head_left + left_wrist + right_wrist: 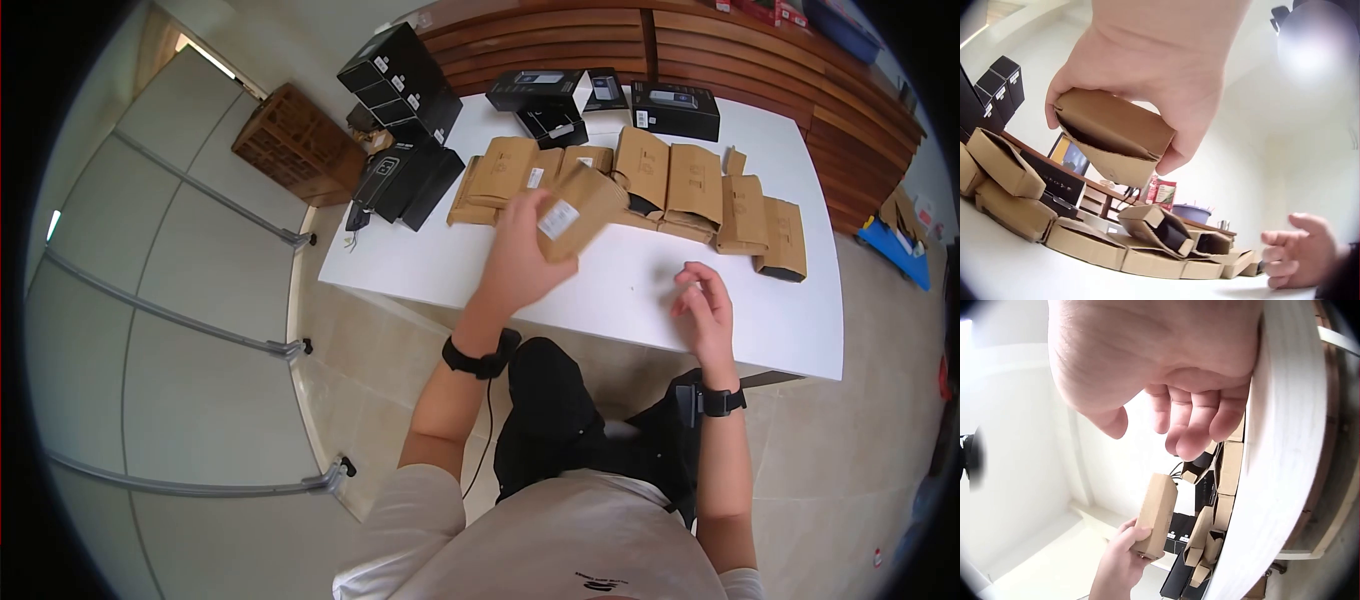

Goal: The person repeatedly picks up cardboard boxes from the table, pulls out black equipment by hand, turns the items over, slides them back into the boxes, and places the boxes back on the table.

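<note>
My left hand (516, 258) grips a small brown cardboard box (592, 212) by its sides and holds it raised over the white table's front part. A white label shows on the box's upper face. In the left wrist view the thumb and fingers span the box's (1116, 125) two edges, with a flap seam facing the camera. My right hand (708, 308) hovers over the table's right front, its fingers loosely bent and holding nothing. Behind the hands, similar cardboard boxes (694, 180) lie in a row, some stacked, several with an end open and something black inside.
Black printed boxes (675, 110) stand along the back of the white table (420, 270). Taller black stacks (402, 82) rise at its back left. A wooden slatted cabinet (560, 40) runs behind, and a grey partition (180, 240) stands to the left.
</note>
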`<state>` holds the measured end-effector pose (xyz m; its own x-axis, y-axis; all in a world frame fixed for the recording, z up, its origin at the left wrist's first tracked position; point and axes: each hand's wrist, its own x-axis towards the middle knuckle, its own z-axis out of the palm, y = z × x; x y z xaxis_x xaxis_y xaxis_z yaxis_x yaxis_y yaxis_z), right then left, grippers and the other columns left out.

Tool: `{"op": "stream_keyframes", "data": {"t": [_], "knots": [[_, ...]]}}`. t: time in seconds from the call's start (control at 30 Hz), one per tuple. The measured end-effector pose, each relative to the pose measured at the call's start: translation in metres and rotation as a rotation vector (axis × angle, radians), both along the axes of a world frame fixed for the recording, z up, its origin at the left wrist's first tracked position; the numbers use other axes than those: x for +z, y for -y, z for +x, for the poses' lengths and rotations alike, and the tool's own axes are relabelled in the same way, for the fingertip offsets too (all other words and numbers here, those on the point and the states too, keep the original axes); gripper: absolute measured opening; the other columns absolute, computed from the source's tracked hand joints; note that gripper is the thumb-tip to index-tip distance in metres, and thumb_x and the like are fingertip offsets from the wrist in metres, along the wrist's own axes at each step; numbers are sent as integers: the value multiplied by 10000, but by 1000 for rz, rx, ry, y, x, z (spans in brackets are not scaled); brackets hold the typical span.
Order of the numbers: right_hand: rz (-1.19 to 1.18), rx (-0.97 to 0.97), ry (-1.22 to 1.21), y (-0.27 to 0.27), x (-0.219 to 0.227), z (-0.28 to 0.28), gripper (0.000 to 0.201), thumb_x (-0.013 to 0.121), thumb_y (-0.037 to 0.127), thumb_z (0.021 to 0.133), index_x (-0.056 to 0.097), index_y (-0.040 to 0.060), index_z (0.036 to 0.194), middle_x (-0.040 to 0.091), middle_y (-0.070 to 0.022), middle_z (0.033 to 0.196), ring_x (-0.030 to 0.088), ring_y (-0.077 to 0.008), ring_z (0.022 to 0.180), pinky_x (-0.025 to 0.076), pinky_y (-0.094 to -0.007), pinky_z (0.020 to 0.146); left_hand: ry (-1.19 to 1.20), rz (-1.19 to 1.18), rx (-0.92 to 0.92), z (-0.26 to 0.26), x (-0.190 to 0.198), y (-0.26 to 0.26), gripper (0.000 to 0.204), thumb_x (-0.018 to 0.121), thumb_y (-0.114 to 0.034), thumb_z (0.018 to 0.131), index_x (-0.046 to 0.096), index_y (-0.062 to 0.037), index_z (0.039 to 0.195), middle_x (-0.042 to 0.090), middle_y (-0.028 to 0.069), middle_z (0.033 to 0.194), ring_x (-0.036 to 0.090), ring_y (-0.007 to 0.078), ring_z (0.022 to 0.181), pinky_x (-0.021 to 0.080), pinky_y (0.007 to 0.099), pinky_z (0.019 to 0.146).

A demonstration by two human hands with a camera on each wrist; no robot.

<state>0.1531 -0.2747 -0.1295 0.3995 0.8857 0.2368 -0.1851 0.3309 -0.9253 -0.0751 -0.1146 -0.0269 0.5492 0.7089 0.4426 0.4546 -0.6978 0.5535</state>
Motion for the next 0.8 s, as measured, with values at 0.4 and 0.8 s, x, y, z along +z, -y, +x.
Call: {"op": "stream_keyframes", "data": {"t": [0.4,0.8], "knots": [[-78,-6,-2,-6,-4,7,381,481,83,988,483,30,1366,568,-34,1214,539,-73,947,469,-238,787,-24,-230,-492,25,-56,20,804,778,-89,638,442,-57,1367,465,169,1365,443,341,1280,368,399,1096],[-272,44,20,-10,6,24,444,679,3,850,539,58,1268,503,0,1146,466,-31,782,426,-190,680,289,-574,-426,19,-87,6,979,852,1,619,341,-74,1451,410,104,1387,462,216,1268,415,348,1057]]}}
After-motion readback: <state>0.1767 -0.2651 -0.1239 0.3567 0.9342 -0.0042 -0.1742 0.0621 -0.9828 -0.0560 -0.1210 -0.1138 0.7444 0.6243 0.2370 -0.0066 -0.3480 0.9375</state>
